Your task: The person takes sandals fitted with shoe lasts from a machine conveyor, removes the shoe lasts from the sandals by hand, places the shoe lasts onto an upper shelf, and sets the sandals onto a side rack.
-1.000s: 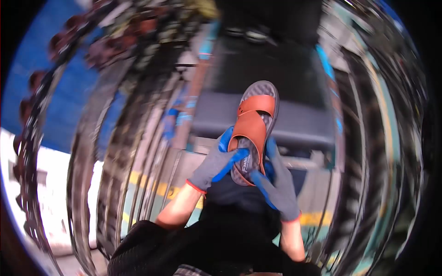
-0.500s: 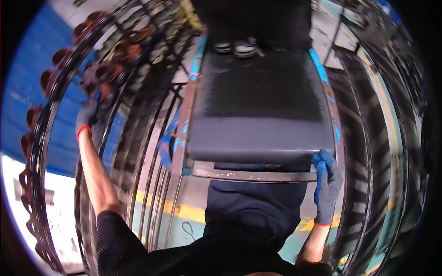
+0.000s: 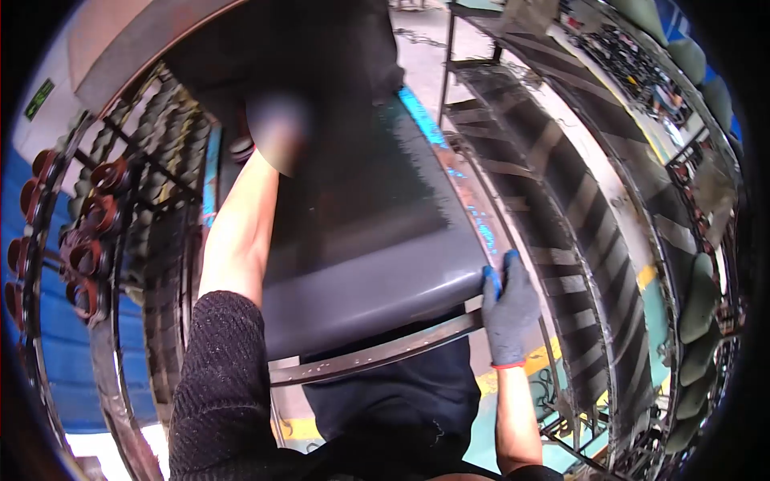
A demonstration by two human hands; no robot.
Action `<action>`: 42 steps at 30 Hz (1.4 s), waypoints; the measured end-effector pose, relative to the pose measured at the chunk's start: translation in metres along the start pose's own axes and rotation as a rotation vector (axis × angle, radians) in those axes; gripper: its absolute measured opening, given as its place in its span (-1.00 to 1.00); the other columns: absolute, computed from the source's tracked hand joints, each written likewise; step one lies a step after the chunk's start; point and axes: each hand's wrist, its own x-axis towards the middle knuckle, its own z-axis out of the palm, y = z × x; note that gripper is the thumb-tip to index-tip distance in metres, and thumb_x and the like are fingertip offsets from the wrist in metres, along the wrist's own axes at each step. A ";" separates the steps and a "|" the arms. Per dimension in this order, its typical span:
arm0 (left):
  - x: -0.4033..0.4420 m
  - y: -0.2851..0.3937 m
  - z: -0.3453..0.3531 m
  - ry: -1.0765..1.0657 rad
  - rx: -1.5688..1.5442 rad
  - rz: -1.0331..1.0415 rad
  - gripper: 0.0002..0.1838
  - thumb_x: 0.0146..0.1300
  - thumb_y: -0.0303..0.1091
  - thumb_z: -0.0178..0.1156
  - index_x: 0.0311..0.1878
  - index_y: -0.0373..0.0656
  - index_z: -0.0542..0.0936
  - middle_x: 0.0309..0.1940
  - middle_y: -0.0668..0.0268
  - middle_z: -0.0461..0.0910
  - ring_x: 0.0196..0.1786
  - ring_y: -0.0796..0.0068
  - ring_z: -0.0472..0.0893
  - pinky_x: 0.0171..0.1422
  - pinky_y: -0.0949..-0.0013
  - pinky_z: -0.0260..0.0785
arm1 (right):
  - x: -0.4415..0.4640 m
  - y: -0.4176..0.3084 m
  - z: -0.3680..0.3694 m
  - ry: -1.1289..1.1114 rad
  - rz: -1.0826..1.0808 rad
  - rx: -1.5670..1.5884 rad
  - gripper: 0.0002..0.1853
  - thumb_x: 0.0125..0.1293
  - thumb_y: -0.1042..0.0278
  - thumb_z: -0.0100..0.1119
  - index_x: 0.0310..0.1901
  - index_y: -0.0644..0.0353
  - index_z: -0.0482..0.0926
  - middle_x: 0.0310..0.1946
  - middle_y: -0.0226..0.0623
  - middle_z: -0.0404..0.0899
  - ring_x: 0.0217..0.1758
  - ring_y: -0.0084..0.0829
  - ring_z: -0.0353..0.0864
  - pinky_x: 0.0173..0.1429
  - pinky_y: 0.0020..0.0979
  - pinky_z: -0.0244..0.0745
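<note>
The left hand [image 3: 279,128] is stretched out over the dark belt [image 3: 377,280] toward its far left corner, and it is so blurred that I cannot tell whether the fingers are closed, spread or around something. Just beside that wrist, close to the belt's left edge, a pale-rimmed thing that looks like a shoe [image 3: 241,149] shows only in part, the arm and the blur covering the rest; whether the hand touches it cannot be made out. If it is a shoe, it is probably light, with a sole that bends a little but keeps its shape, hard to break and not very slippery to a dry grip; the best hold would likely be across the sides of the sole, or at the heel, away from anything soft on top. The right hand [image 3: 512,313], in a grey and blue glove, is at the belt's near right corner, thumb apart from the fingers and not wrapped around anything loose, resting by the end of the side rail [image 3: 485,228]. Along the belt's rounded near edge runs a metal bar [image 3: 385,353]. Beyond the left edge, brown sandals [image 3: 95,210] sit on a rack; beyond the right edge stand long shelves [image 3: 553,208].
</note>
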 end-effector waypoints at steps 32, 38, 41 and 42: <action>-0.325 -0.008 -0.235 0.540 -1.197 0.118 -0.34 0.71 -0.06 0.09 0.65 -0.29 0.34 0.60 0.00 0.41 0.57 0.11 0.45 0.74 0.01 0.25 | -0.077 -0.020 -0.111 -0.765 0.520 2.114 -0.04 0.45 -0.06 0.37 0.73 0.11 0.16 0.47 0.04 0.57 0.20 -0.15 0.80 0.29 -0.21 0.72; -0.376 0.005 -0.217 0.036 -1.657 -0.161 -0.38 0.77 -0.06 -0.02 0.65 -0.29 0.35 0.61 0.09 0.42 0.58 0.14 0.45 0.76 0.02 0.21 | 0.213 0.138 -0.223 0.478 0.112 -0.322 -0.66 0.30 0.24 0.23 -0.14 0.38 0.80 -0.13 0.32 0.78 -0.03 0.13 0.86 0.07 0.04 0.71; -0.382 0.013 -0.222 0.184 -1.574 -0.161 -0.34 0.73 -0.03 0.03 0.67 -0.28 0.34 0.62 0.09 0.41 0.60 0.15 0.45 0.78 0.03 0.20 | 0.295 0.238 -0.231 0.038 0.395 -0.338 -0.45 0.26 0.12 0.16 0.12 0.36 0.79 0.25 0.26 0.71 0.32 0.13 0.74 0.44 -0.12 0.61; -0.382 0.010 -0.222 0.339 -1.334 0.006 -0.30 0.70 -0.01 0.10 0.68 -0.27 0.32 0.63 0.08 0.40 0.61 0.17 0.43 0.78 0.04 0.19 | 0.243 0.181 -0.246 0.101 0.437 -0.245 -0.52 0.44 -0.02 0.23 0.02 0.29 0.79 0.00 0.16 0.81 -0.14 0.06 0.81 0.03 0.00 0.61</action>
